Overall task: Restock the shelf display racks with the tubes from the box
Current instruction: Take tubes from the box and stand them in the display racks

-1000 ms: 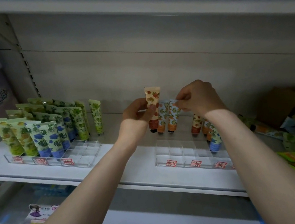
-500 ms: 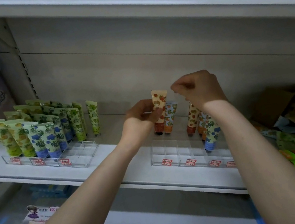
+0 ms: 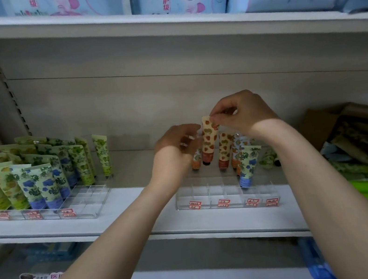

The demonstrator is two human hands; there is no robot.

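The strawberry-print tube [image 3: 210, 139] stands nearly upright, cap down and crimped end up, over the back row of the clear rack [image 3: 225, 197], which sits toward the right of the shelf [image 3: 130, 215], close to its front edge. The right hand [image 3: 245, 113] is above the tube, thumb and forefinger pinching the crimped top edge. The left hand [image 3: 174, 148] sits just left of the tube at mid-height, fingers curled towards it; I cannot tell whether they touch it, because the back of the hand hides them. The tube's long axis runs vertical, hanging straight down from the right fingers, so the right hand appears to be in control. The likely step is seating the cap in a back slot beside the other orange tubes, which calls for a straight drop with the left hand steadying the side. Whether the cap is already down in a slot isn't clear. The open box [image 3: 323, 124] of stock lies at the shelf's right end
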